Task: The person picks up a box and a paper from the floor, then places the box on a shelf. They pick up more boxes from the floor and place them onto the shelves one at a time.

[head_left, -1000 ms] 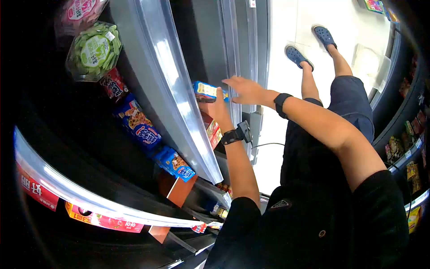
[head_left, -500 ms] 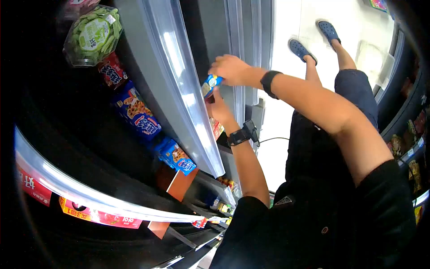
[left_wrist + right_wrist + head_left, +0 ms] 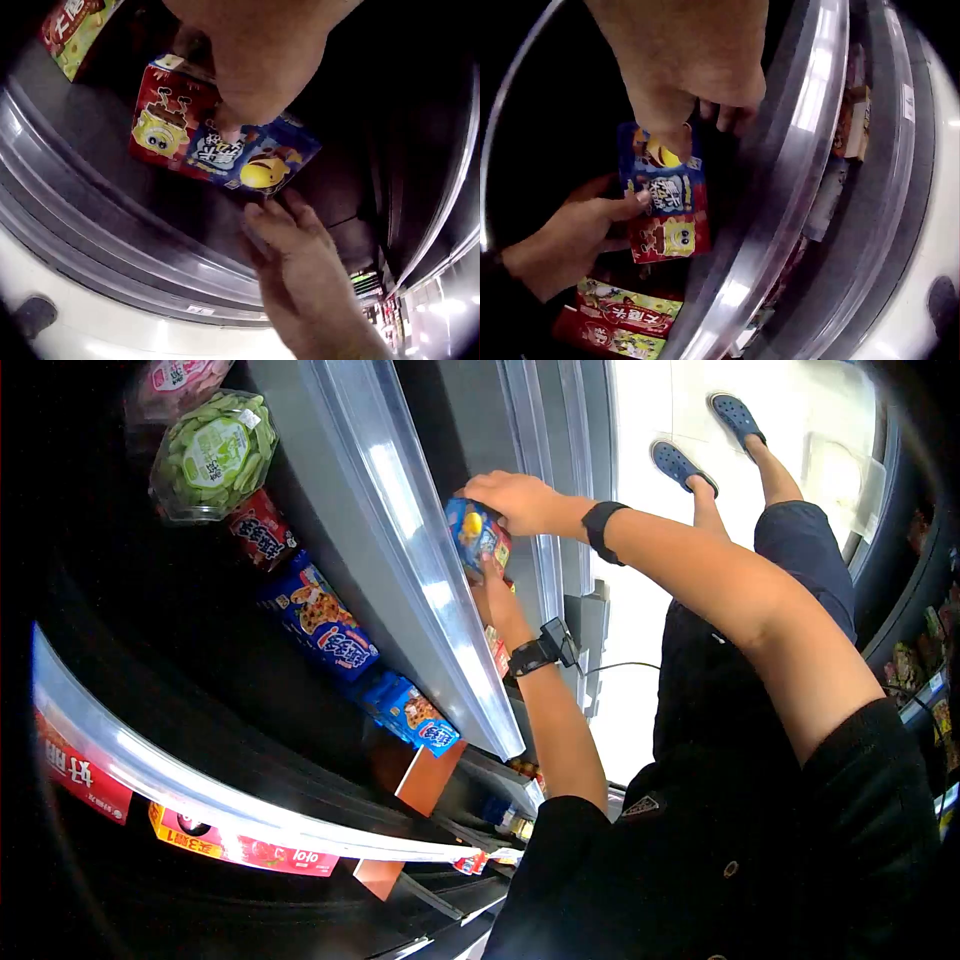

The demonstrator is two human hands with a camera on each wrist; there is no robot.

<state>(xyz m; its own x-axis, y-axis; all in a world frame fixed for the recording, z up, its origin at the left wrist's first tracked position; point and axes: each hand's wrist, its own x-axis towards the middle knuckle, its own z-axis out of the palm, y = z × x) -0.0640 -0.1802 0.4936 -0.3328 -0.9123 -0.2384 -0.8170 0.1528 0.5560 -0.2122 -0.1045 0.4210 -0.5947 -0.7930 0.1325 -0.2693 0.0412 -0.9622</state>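
A small blue-and-red snack box (image 3: pixel 478 538) with yellow cartoon figures is held between both hands over a dark shelf. My left hand (image 3: pixel 503 615) grips it from the near side, and its thumb lies across the printed front (image 3: pixel 664 196). At the blue end, my right hand (image 3: pixel 525 503) pinches the box with thumb and fingers, seen also in the left wrist view, where the hand (image 3: pixel 300 259) meets the blue corner. The left hand's palm hides part of the box (image 3: pixel 161 135) there.
Red-and-green snack boxes (image 3: pixel 630 319) stand on the shelf beside the held box. A clear shelf lip (image 3: pixel 420 560) runs alongside. Blue cookie packs (image 3: pixel 325 625) and a clear tub of green sweets (image 3: pixel 213 455) sit on the neighbouring shelf.
The right hand has come from open beside the box to holding its end. The box has been turned, so its broad printed face now shows in the head view.
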